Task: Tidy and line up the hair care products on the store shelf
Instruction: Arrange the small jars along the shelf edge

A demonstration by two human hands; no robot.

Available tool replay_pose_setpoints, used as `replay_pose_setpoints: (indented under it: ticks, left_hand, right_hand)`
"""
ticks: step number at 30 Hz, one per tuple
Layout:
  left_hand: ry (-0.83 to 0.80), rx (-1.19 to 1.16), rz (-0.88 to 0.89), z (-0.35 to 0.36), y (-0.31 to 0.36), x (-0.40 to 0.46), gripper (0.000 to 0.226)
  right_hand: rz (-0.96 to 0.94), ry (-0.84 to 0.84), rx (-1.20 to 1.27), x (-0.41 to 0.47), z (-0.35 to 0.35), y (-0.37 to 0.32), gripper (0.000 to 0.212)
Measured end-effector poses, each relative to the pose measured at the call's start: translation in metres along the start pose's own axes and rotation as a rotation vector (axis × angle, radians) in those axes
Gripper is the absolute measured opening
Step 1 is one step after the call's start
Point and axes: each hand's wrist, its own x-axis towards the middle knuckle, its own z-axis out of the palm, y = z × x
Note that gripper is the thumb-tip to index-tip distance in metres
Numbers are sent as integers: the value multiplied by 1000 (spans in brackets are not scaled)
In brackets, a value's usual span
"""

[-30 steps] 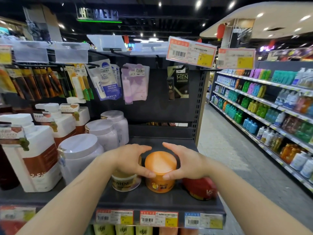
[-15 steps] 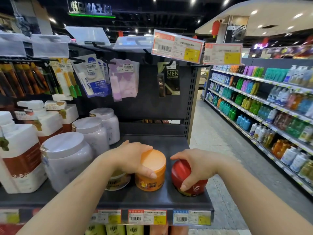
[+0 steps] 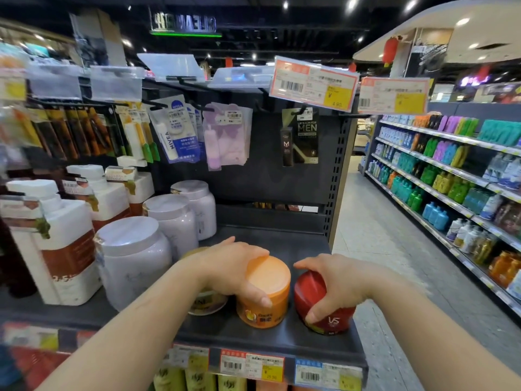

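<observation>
**Both hands on jars at the shelf front**

I see the left hand (image 3: 234,266) curled over the orange jar (image 3: 265,294), fingers wrapped across the lid's far edge and thumb pressed on the near side of the lid. The right hand (image 3: 335,286) grips the red VS jar (image 3: 324,309), fingers curved over its top and thumb down its front wall. The red jar appears tilted, its lid leaning toward the orange jar.

Both jars sit near the front edge of the dark shelf (image 3: 282,338); the red jar is at 3 o'clock from the orange one, just beside it. I cannot tell whether they touch. A cream jar (image 3: 207,301) stands at 9 o'clock from the orange jar, largely hidden under the left wrist.

At 10 o'clock, three white tubs (image 3: 132,258) run in a row toward the back panel, with white pump bottles (image 3: 53,244) beyond them. Price tags (image 3: 251,366) line the shelf lip.
</observation>
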Motion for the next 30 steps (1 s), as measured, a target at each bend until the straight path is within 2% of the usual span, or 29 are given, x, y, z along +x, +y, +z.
replay_pose_setpoints:
  ticks: [2, 4, 8, 10, 17, 25, 30]
  left_hand:
    - [35, -53, 10, -1, -8, -1, 106]
    - [72, 10, 1, -8, -21, -2, 112]
    - [-93, 334, -171, -19, -44, -5, 118]
    - [-145, 381, -222, -19, -47, -5, 113]
    - [-127, 315, -245, -16, -44, -10, 102]
    - [-118, 345, -245, -13, -44, -13, 107]
    - [82, 208, -183, -2, -42, -20, 110]
  right_hand:
    - [-27, 33, 10, 2, 0, -4, 108]
    - [-103, 120, 31, 5, 2, -12, 110]
    - [-220, 197, 79, 18, 8, -33, 111]
    - [-229, 182, 71, 25, 12, -40, 111]
    - [-210, 178, 95, 35, 20, -42, 109]
    - [-231, 183, 128, 35, 22, -41, 107]
    - [-247, 177, 153, 34, 27, -39, 107]
